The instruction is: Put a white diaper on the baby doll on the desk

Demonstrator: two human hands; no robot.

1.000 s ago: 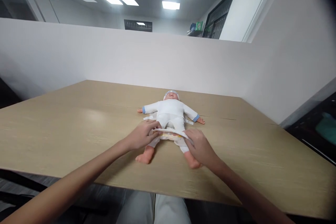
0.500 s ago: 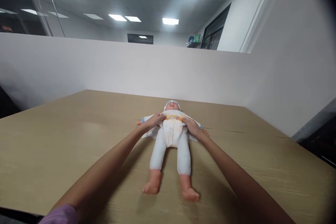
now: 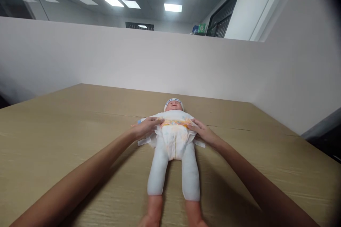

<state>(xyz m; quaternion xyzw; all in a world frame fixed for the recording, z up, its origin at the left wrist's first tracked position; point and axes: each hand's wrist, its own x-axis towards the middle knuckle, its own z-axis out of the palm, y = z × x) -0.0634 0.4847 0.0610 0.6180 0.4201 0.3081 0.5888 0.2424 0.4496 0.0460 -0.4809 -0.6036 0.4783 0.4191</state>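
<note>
A baby doll (image 3: 173, 105) with a lettered white headband lies on its back, feet toward me. It wears a white top, white leggings and a white diaper (image 3: 174, 140) with an orange printed waistband. The diaper's front is up over the belly. My left hand (image 3: 147, 127) grips the waistband's left end, fingers reaching over its edge. At the right end my right hand (image 3: 204, 131) has its thumb and fingers at the edge. Below each hand, white side tabs stick out beside the hips. The doll's right-side arm is mostly hidden behind my right hand.
The doll lies on a wide tan table (image 3: 80, 127) with thin dark seam lines. A low white partition wall (image 3: 160, 60) stands along the far side. Beyond it are ceiling lights, a dark-framed window and a green package (image 3: 201, 28).
My hands have moved apart, out to the ends of the waistband, and its printed strip shows wider. The view has come closer and tipped down, so the doll's feet reach the bottom edge.
</note>
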